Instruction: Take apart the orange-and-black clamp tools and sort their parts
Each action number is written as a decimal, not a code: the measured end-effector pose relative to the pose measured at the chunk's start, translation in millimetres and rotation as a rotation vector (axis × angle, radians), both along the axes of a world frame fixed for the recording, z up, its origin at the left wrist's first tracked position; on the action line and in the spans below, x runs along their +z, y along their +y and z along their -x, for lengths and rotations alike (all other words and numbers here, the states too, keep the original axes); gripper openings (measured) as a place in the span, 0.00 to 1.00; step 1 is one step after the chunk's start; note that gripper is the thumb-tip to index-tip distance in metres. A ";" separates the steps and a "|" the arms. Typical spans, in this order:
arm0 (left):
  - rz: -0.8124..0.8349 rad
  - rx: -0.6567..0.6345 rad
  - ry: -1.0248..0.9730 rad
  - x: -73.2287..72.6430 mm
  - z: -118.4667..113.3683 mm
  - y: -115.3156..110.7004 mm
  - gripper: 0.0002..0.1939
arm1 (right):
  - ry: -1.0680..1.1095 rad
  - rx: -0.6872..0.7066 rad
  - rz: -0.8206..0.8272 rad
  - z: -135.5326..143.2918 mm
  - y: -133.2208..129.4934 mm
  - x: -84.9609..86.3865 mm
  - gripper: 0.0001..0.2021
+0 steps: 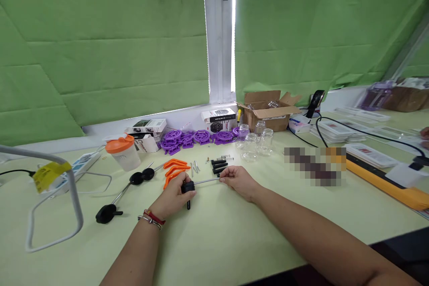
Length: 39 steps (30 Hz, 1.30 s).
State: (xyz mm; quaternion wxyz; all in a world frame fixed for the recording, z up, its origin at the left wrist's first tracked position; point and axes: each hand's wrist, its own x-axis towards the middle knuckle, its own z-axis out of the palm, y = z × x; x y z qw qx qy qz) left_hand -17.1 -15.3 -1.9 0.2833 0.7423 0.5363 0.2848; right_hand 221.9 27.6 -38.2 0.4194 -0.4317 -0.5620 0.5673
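Observation:
My left hand (174, 195) is closed around the black knob of a metal rod (206, 181); a short black peg sticks out below the knob. Pinched in the fingertips of my right hand (239, 182) is the rod's other end, where a small dark piece shows partly. Just beyond my right fingers lie several black cylindrical pieces (219, 164) and thin coil springs (226, 157). Curved orange parts (176, 163) are close above my left hand, with metal pins (195, 166) beside them. Similar rods with black knobs (136, 178) rest to the left.
Purple plastic parts (201, 136) and small boxes (217, 118) line the wall. Clear jars (251, 145) stand by an open cardboard box (268, 120). An orange-lidded cup (123, 154) and a grey metal frame (78, 205) are on the left. Black cables (368, 132) cross the right side.

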 end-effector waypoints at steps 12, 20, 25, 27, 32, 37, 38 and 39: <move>-0.003 0.002 0.032 1.0 -2.6 -0.5 0.10 | -0.012 -0.033 -0.054 1.9 1.9 -1.4 0.10; -0.015 0.003 0.045 0.9 -2.3 -0.6 0.10 | -0.050 -0.023 -0.096 2.2 4.8 -4.9 0.08; -0.001 0.008 0.042 1.1 -3.0 -1.0 0.10 | -0.059 -0.017 -0.096 1.7 5.2 -5.8 0.08; 0.004 0.008 0.042 1.3 -3.5 -1.3 0.10 | -0.059 -0.012 -0.093 1.4 5.5 -6.1 0.08; -0.017 0.000 0.051 1.2 -4.0 -1.3 0.10 | -0.089 -0.016 -0.079 1.1 5.6 -6.9 0.09; -0.022 -0.001 0.049 0.6 -3.7 -1.3 0.10 | -0.104 -0.015 -0.079 1.1 7.1 -9.4 0.09; -0.021 -0.001 0.050 0.5 -3.7 -1.4 0.10 | -0.106 -0.012 -0.082 0.9 7.6 -10.3 0.09; -0.022 0.000 0.052 0.6 -3.7 -1.5 0.10 | -0.109 -0.010 -0.085 0.7 8.1 -11.2 0.09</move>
